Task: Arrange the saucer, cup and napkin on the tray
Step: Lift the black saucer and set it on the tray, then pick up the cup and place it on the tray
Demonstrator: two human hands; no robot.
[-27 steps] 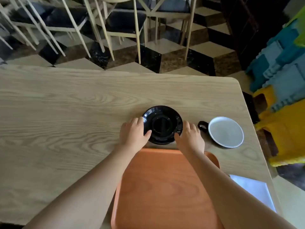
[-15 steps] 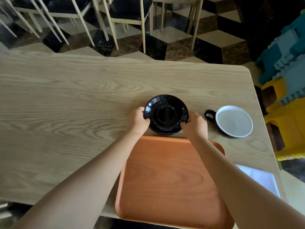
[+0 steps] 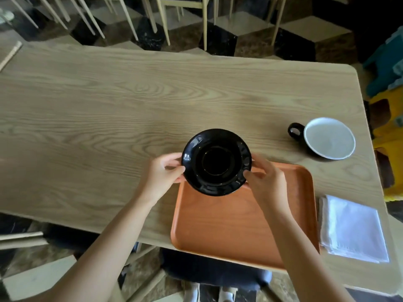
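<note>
A glossy black saucer [image 3: 216,161] is held up between both hands, over the far left corner of the orange tray [image 3: 235,223]. My left hand [image 3: 162,174] grips its left rim and my right hand [image 3: 265,179] grips its right rim. The tray lies at the table's near edge with nothing on it. A black cup with a white inside [image 3: 328,138] stands on the table to the far right of the tray, handle pointing left. A folded white napkin [image 3: 353,228] lies flat just right of the tray.
The light wooden table [image 3: 109,110] stretches wide to the left and back. Pale wooden chairs [image 3: 181,9] stand beyond its far edge on a checkered floor. Blue and yellow foam blocks [image 3: 390,83] sit past the table's right edge.
Both hands closed on the saucer's rims and lifted it off the table. It has come nearer and now hangs over the tray's far corner.
</note>
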